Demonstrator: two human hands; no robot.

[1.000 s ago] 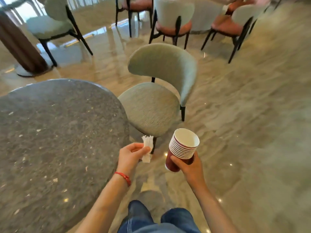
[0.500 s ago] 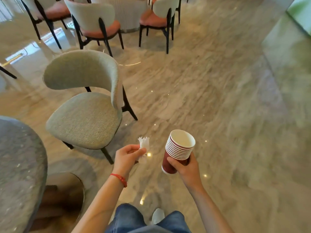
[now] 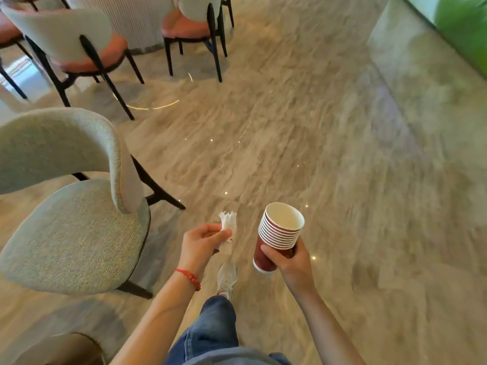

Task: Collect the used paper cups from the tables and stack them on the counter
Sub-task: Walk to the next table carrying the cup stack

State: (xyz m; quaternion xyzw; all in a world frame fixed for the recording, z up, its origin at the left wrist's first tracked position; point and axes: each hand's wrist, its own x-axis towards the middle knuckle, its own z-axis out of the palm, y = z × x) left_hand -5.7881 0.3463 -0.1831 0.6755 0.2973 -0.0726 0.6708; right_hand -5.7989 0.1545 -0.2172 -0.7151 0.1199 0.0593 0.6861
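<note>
My right hand (image 3: 291,259) grips a stack of several dark red paper cups (image 3: 279,233) with white insides, held upright and tilted slightly left over the floor. My left hand (image 3: 201,242) pinches a crumpled white paper napkin (image 3: 228,225) between thumb and fingers, just left of the cups. Both hands are in front of my body at waist height. No counter and no table top is in view.
A grey upholstered chair (image 3: 73,219) stands close on my left. Two chairs with orange seats (image 3: 87,48) (image 3: 195,25) stand farther back beside a ribbed white column (image 3: 137,19). Polished stone floor (image 3: 329,154) stretches ahead and to the right. My shoe (image 3: 226,277) is stepping forward.
The view has swung right: the round grey table has left the frame and the grey chair slid to the left. Both hands keep their hold on the napkin and cups.
</note>
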